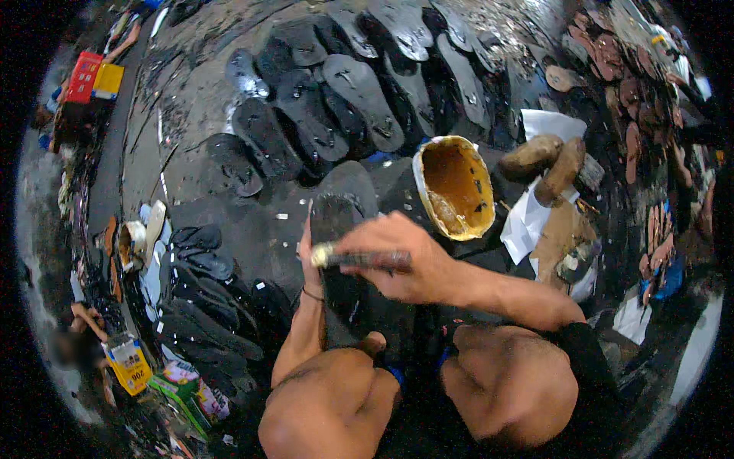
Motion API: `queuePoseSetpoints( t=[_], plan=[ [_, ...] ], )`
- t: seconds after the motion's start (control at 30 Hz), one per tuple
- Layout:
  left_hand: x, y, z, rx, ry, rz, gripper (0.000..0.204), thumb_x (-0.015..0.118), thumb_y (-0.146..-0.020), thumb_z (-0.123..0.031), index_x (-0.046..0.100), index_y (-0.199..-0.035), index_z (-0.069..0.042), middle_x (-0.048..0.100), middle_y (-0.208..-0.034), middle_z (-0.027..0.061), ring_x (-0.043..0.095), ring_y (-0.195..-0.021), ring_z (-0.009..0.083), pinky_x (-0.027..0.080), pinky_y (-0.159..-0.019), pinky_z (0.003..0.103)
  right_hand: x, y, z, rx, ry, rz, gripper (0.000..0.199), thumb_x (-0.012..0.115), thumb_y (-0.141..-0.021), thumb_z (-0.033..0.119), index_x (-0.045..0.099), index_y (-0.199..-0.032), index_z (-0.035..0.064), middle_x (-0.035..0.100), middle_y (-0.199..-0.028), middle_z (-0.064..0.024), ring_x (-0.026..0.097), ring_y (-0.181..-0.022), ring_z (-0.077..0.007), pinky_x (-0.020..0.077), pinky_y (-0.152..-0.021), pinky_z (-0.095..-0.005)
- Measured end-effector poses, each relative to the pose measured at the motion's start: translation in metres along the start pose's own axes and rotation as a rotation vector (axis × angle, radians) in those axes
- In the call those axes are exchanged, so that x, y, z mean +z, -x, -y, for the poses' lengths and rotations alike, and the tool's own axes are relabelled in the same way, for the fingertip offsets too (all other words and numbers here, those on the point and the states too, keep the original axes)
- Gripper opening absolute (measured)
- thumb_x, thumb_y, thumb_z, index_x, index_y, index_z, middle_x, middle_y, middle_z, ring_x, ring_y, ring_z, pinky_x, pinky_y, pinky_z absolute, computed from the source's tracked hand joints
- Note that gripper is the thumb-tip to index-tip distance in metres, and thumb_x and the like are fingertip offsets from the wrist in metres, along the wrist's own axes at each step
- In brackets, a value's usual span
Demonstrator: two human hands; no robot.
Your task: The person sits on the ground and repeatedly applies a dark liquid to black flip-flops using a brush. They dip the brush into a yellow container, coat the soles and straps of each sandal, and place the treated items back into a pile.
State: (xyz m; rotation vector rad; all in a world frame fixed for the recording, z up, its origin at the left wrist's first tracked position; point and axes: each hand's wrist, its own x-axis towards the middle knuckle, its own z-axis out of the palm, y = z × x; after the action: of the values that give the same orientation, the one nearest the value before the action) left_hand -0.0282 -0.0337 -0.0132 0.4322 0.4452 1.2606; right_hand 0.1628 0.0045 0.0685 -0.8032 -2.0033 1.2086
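Observation:
My right hand [404,258] is closed round the dark handle of a short brush [373,259], whose pale yellowish end points left. This hand is over a dark shoe sole [334,214] held up in front of my knees. Along the sole's left edge runs my left hand [307,249], closed on it, with most of its fingers hidden behind. Just right of the sole stands a cut-open tub [422,183] with a yellow-crusted rim and amber, glue-like stuff inside. Behind the held sole lies another grey sole [352,177].
Rows of black sandal soles [363,99] with straps lie ahead. Black soles [202,306] are heaped at left near a green box [183,394]. Brown foot-shaped lasts [562,170] rest on white paper [527,226] at right. Brown soles [604,57] pile up farther right; other people sit at both sides.

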Motion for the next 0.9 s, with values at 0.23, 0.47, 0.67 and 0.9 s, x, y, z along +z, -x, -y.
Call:
queuePoseSetpoints(
  t=[0.23, 0.47, 0.67, 0.9],
  plan=[
    [0.018, 0.0, -0.005, -0.018, 0.079, -0.339, 0.058, 0.038, -0.104, -0.043, 0.04, -0.147, -0.005, 0.05, -0.144, 0.0168, 0.053, -0.128, 0.0323, 0.043, -0.109, 0.047, -0.034, -0.002, -0.033, 0.211, -0.001, -0.536, 0.023, 0.074, -0.085, 0.015, 0.069, -0.106, 0.0094, 0.072, -0.096, -0.0127, 0.07, -0.089, -0.0336, 0.0543, -0.079, -0.0417],
    [0.012, -0.004, 0.005, -0.085, 0.073, -0.008, 0.054, 0.033, -0.105, -0.041, 0.044, -0.145, -0.006, 0.051, -0.143, 0.0135, 0.053, -0.127, 0.0288, 0.042, -0.109, 0.046, -0.011, -0.003, 0.012, -0.01, 0.173, -0.39, 0.026, 0.074, -0.084, 0.022, 0.07, -0.104, 0.0062, 0.072, -0.097, -0.0141, 0.069, -0.091, -0.0344, 0.0535, -0.081, -0.0439],
    [0.038, -0.003, 0.002, 0.103, -0.013, -0.109, 0.06, 0.033, -0.104, -0.042, 0.038, -0.148, -0.002, 0.046, -0.147, 0.0168, 0.053, -0.127, 0.0328, 0.045, -0.107, 0.048, -0.048, -0.015, -0.043, 0.048, 0.0, -0.553, 0.021, 0.071, -0.088, 0.014, 0.068, -0.107, 0.0041, 0.071, -0.094, -0.0124, 0.068, -0.083, -0.0266, 0.0516, -0.075, -0.0364],
    [-0.029, 0.013, -0.009, -0.033, -0.078, -0.535, 0.06, 0.03, -0.101, -0.041, 0.042, -0.144, -0.001, 0.054, -0.135, 0.0179, 0.053, -0.125, 0.0347, 0.043, -0.106, 0.047, 0.015, 0.065, -0.004, 0.257, -0.551, 0.069, 0.02, 0.076, -0.08, 0.014, 0.071, -0.099, 0.0092, 0.071, -0.099, -0.0111, 0.066, -0.101, -0.0256, 0.0497, -0.09, -0.0379]
  ],
)
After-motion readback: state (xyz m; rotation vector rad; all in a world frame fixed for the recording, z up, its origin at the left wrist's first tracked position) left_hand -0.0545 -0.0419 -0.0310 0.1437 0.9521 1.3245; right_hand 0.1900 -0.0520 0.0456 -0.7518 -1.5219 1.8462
